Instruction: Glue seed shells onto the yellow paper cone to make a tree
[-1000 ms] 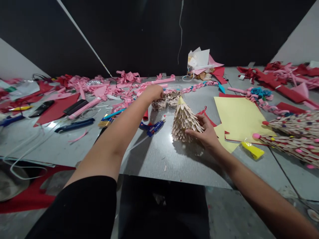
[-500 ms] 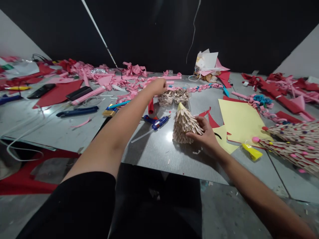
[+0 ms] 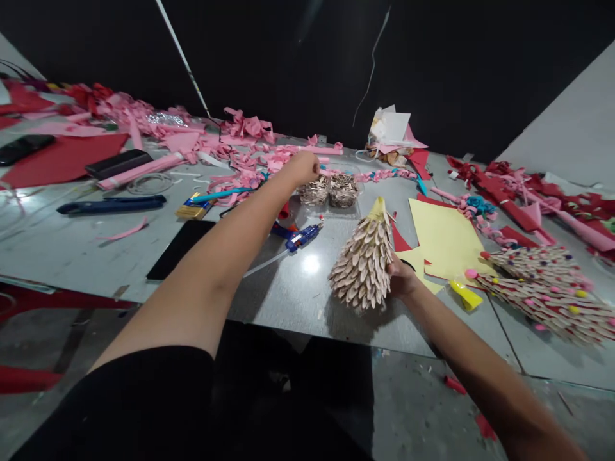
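Observation:
My right hand grips a cone-shaped tree, covered in overlapping pale flakes like seed shells, with a bare yellow tip. The tree hides most of the fingers. My left hand reaches forward with curled fingers, at the left edge of a clear plastic container that holds pale flakes in compartments. Whether anything is between its fingertips is hidden. Between my arms a blue glue gun lies on the table with a clear glue stick in its back.
Yellow sheets and a yellow packet lie right of the tree. Farther right are finished-looking cones with coloured pom-poms. Pink scraps, a brush, a dark blue cutter and a black tablet-like slab are left.
The tree has been lifted and turned towards me, and my right hand has slipped behind it. My left hand remains at the container. The view has shifted slightly.

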`<state>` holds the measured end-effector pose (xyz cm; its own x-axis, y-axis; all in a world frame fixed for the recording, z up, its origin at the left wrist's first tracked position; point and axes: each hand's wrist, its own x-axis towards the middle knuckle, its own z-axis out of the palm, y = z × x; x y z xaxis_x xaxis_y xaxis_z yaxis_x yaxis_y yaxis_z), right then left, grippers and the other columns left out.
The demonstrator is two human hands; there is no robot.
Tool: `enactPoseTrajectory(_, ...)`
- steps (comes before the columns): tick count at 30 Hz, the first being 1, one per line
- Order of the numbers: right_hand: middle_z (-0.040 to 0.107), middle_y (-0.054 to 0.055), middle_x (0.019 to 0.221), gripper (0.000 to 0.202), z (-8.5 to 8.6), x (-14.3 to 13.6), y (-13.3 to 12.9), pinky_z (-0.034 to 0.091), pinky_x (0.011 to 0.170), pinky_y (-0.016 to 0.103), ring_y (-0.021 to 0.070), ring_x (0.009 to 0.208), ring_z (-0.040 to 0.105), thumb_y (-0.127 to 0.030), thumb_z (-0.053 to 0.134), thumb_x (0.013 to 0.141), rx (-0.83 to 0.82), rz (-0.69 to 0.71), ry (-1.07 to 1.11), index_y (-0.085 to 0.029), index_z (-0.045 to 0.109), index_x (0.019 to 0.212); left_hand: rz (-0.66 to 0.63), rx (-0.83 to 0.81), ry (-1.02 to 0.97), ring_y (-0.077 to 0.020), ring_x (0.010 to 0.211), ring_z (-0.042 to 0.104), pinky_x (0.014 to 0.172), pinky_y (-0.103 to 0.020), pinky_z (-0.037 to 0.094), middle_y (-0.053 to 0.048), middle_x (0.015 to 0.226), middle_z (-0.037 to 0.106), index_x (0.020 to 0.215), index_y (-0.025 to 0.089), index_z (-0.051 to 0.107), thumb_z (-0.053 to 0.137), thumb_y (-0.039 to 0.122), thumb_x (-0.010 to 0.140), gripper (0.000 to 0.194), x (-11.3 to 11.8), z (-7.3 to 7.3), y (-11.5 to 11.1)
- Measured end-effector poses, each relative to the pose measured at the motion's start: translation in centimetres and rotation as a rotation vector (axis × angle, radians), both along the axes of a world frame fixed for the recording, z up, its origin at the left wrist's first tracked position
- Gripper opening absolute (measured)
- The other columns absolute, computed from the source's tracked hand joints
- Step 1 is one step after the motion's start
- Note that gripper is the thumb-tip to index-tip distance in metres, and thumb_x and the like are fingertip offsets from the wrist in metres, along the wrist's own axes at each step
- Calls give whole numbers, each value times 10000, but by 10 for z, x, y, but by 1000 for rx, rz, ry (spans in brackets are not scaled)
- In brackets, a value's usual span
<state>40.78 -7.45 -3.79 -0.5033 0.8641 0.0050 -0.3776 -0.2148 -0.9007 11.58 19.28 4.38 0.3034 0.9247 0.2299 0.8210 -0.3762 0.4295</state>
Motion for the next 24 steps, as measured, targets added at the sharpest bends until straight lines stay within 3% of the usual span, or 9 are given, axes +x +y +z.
enactPoseTrajectory(7, 886, 151, 1313, 904, -4, 2, 2, 732, 1052, 570, 416, 1287, 856, -518, 1037, 678, -7, 74, 73, -257, 693, 1473, -22, 15, -108, -271, 967, 730, 994, -400, 573, -123, 981, 829, 949, 148, 825, 728, 125, 831, 155, 3, 4, -7)
enactPoseTrajectory(10, 887, 149, 1304, 890, -12, 6, 4, 739, 1031, 553, 409, 1274, 860, -490, 1038, 687, -22, 88, 94, -256, 694, 1473, -40, 48, -166, -244, 932, 710, 953, -377, 570, -115, 978, 825, 947, 150, 808, 734, 147, 893, 92, -1, 13, -31)
enactPoseTrajectory(14, 898, 137, 1260, 845, -20, 10, 7, 749, 977, 506, 388, 1220, 874, -471, 1054, 674, -40, 102, 123, -253, 718, 1418, -132, 211, -269, -222, 991, 733, 968, -359, 579, -90, 1087, 851, 1016, 181, 833, 755, 227, 1007, 90, -1, 31, -109)
enactPoseTrajectory(19, 917, 76, 1145, 761, -16, 6, 4, 745, 905, 395, 277, 1004, 901, -397, 1070, 681, -42, 131, 151, -239, 752, 1354, -368, 643, -443, -163, 846, 775, 817, -302, 632, -22, 981, 850, 995, 216, 839, 796, 215, 1067, 84, 13, 46, -229)
enactPoseTrajectory(21, 913, 51, 1130, 754, -12, 4, 3, 735, 917, 369, 251, 994, 894, -370, 1073, 687, -37, 139, 163, -252, 756, 1361, -398, 721, -423, -158, 891, 807, 834, -287, 655, -17, 1005, 856, 1020, 220, 836, 796, 159, 1069, 88, 21, 46, -258)
enactPoseTrajectory(24, 904, 21, 1100, 740, -10, 2, 1, 720, 939, 347, 225, 974, 881, -334, 1077, 692, -28, 140, 171, -266, 761, 1358, -391, 777, -372, -173, 957, 832, 892, -291, 683, -30, 1037, 863, 1045, 209, 829, 812, 108, 1050, 102, 30, 43, -278)
